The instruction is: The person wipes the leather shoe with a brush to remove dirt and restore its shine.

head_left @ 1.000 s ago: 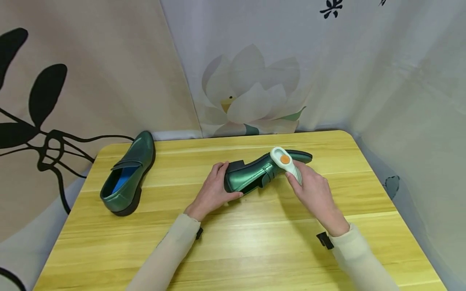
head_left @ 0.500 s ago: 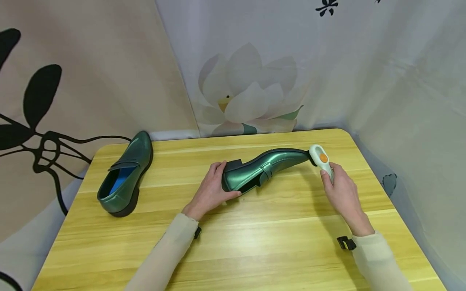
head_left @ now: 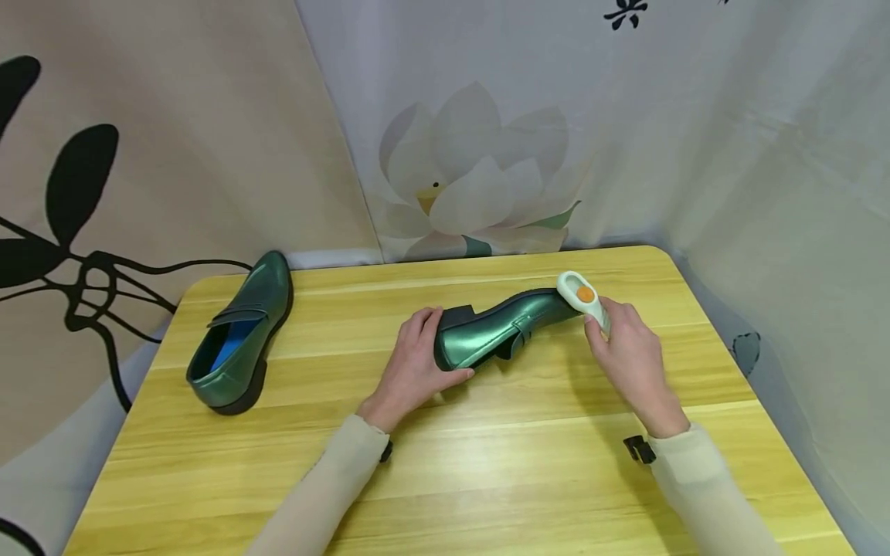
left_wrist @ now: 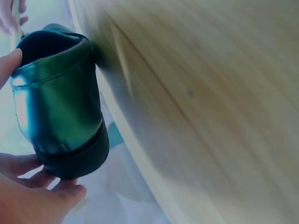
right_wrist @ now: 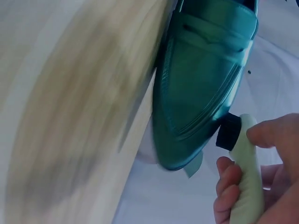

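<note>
A shiny green loafer (head_left: 483, 332) is held on its side above the table, its toe to the right. My left hand (head_left: 413, 371) grips it round the heel; in the left wrist view the thumb lies at the opening's rim and the fingers (left_wrist: 60, 196) reach the black heel block. In my right hand (head_left: 629, 359) is the handle of a white brush (head_left: 580, 293) with an orange spot. Its dark bristles (right_wrist: 229, 131) touch the side of the toe in the right wrist view. The second green loafer (head_left: 243, 332), blue inside, stands upright at the table's left.
The wooden table (head_left: 445, 479) has its rounded back edge close to a printed curtain (head_left: 480, 154). A black strap piece (head_left: 640, 449) sits at the right wrist by the cream sleeve.
The brush has moved right from the vamp to the toe tip, then a little back left along the toe. The left hand keeps its grip, and the held loafer has turned slightly.
</note>
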A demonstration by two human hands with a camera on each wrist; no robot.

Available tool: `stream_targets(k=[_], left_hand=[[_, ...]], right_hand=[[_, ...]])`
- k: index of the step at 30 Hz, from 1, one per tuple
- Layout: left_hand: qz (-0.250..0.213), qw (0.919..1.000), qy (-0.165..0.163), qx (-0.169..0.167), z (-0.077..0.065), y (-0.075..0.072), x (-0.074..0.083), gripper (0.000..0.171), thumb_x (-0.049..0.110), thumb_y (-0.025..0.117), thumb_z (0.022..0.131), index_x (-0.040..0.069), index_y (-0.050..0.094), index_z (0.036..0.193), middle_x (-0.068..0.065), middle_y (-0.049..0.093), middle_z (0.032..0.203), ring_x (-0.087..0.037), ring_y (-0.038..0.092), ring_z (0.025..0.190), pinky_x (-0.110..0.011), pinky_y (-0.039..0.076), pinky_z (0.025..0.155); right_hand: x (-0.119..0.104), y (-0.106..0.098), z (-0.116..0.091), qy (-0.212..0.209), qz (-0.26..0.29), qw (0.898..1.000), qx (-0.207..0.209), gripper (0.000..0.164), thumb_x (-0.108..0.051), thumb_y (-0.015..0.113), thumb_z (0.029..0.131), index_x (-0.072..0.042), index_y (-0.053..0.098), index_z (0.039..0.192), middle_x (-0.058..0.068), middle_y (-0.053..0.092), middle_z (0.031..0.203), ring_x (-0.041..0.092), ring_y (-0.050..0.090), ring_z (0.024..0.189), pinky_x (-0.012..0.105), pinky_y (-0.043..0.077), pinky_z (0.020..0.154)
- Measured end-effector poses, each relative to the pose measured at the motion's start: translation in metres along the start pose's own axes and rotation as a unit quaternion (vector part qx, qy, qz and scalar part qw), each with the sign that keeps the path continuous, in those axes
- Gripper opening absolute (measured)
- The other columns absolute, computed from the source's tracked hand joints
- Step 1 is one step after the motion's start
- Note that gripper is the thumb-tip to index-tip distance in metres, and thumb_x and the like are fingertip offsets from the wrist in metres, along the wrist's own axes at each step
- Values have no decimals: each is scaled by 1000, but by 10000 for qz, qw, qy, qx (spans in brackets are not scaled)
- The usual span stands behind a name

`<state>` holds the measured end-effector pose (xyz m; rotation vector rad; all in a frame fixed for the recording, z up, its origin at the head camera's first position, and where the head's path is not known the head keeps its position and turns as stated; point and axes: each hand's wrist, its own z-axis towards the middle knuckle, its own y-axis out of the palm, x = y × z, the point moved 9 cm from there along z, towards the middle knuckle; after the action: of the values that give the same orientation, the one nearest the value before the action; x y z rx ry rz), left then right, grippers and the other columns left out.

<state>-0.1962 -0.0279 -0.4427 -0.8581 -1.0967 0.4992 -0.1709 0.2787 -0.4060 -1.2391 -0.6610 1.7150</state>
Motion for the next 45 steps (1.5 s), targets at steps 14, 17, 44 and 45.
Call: stream_targets(k=[14, 17, 44, 45], left_hand=[[826, 9918, 745, 628, -4, -3, 34, 111, 50, 96, 67, -4, 45, 149, -21, 46, 145, -38, 44, 133, -45, 45, 110], [860, 9901, 845, 715, -5, -3, 36, 110, 49, 96, 67, -5, 45, 148, -22, 47, 143, -39, 46, 131, -46, 46, 108], [843, 9911, 608, 826, -3, -3, 38, 107, 58, 91, 70, -2, 48, 148, -19, 50, 141, -36, 49, 127, -46, 45, 107], [850, 9907, 637, 845, -3, -3, 39, 107, 57, 91, 70, -2, 48, 148, -19, 51, 141, -36, 49, 127, -46, 45, 107]], right_hand=[[-75, 18, -10, -1222, -335, 9919, 76, 43, -28, 71, 100, 7, 66, 125, 20, 66, 95, 31, 61, 65, 48, 53, 53], [-93, 24, -16, -1466, -354, 9885, -62, 43, -28, 71, 100, 6, 66, 125, 18, 65, 93, 27, 59, 62, 45, 53, 50], [-73, 7, -20, -1470, -416, 9881, -155, 41, -24, 76, 96, 5, 68, 124, 18, 68, 95, 28, 61, 63, 43, 51, 49], [-68, 5, -18, -1383, -438, 9893, -141, 41, -24, 76, 96, 6, 68, 123, 19, 68, 96, 30, 62, 64, 45, 51, 50]])
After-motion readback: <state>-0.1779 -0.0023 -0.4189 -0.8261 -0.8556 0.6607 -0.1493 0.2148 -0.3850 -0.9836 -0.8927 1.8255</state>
